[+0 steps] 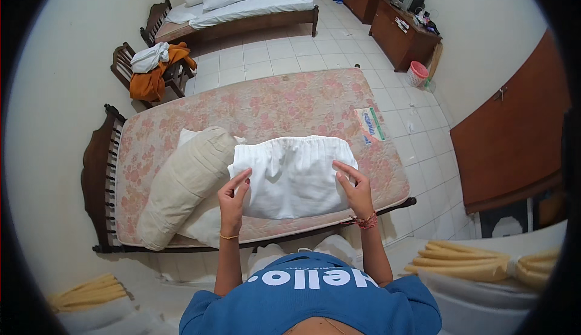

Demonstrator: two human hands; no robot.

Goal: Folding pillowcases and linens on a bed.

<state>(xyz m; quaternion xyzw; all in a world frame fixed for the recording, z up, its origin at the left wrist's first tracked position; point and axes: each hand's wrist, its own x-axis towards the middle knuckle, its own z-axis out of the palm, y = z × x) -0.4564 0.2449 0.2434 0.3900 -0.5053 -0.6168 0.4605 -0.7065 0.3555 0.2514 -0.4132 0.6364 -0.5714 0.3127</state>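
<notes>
A white cloth (293, 180) with a gathered, elastic-looking upper edge is stretched out in front of me over the near side of the bare mattress (284, 99). My left hand (235, 191) pinches its left side between thumb and fingers. On the opposite side, my right hand (354, 183) grips the cloth the same way. Whether the cloth hangs clear of the mattress or rests on it, I cannot tell. Left of it lies a beige bolster (190, 180), with a white pillow (203, 225) partly hidden beneath.
The bed's dark wooden headboard (100, 177) stands at the left. Beyond the mattress are a chair (124, 68) draped with orange and white cloths, and another bed (254, 20). A cabinet (402, 35) with a television, a pink basket (417, 74) and a brown door (514, 135) are at the right.
</notes>
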